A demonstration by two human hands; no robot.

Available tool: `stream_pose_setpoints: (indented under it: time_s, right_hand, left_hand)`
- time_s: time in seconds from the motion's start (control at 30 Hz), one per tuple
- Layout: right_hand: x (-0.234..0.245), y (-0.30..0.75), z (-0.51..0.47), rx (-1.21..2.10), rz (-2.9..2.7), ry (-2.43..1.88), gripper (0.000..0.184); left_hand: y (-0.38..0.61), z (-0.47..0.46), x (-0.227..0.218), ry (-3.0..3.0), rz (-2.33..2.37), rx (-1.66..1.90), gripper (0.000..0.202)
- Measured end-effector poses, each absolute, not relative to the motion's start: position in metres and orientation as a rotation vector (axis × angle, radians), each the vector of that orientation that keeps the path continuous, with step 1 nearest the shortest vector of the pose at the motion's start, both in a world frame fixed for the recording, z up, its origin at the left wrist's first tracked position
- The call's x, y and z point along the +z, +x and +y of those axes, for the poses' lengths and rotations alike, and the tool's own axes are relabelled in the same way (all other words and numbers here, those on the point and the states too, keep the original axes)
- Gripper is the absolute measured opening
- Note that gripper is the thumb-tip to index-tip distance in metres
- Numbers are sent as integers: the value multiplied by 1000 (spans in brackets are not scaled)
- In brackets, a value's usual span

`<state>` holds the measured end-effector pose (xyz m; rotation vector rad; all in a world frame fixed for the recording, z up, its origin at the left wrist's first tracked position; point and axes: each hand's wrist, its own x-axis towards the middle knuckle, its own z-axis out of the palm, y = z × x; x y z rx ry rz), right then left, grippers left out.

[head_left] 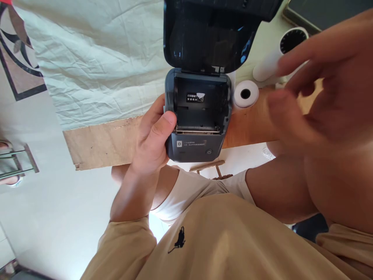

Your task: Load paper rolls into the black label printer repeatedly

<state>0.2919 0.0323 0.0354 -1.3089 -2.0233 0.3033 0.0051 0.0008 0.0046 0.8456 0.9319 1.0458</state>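
A dark label printer [198,146] is held over the table edge by my left hand [155,136], its thumb lying on the near left rim. The printer's lid [210,39] is swung up, so the hollow bay with a small sticker inside shows. Just right of the printer is a small white paper roll [246,94] with a dark core. My right hand [329,81] is raised at the right, blurred, its thumb and fingers apart with nothing visible between them. Behind its fingertips lies a white cylinder [266,64] with a dark round end, partly covered.
A pale, wrinkled cloth [101,58] covers much of the wooden table [101,144], whose bare front edge runs along my side. At the back right sits a dark flat object [329,13]. A metal rack-like frame [19,161] is at the far left, beyond the table.
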Motion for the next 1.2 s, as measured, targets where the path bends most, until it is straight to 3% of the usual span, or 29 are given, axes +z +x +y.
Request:
stream_pose_setpoints:
  time_s: [0.1, 0.23, 0.43, 0.73, 0.87, 1.03, 1.2]
  right_hand:
    - [32, 281, 28, 169, -2220, -1056, 33]
    - [26, 277, 26, 255, -2319, -1236, 46]
    - [21, 277, 26, 257, -2350, -1241, 33]
    - [21, 277, 27, 267, -2377, -1248, 29]
    - [22, 276, 28, 375, -2372, -1147, 44]
    - [21, 275, 25, 344, -2365, -1248, 34]
    - [20, 276, 21, 461, -2340, -1274, 52]
  left_hand:
    - [5, 1, 12, 792, 953, 1054, 52]
    - [8, 3, 13, 799, 957, 1050, 51]
    - [7, 2, 12, 824, 960, 1039, 52]
    - [7, 4, 12, 808, 962, 1047, 51]
    - [6, 2, 11, 823, 939, 1049, 52]
    - [6, 2, 11, 836, 936, 1055, 51]
    - [6, 2, 12, 839, 953, 1066, 53]
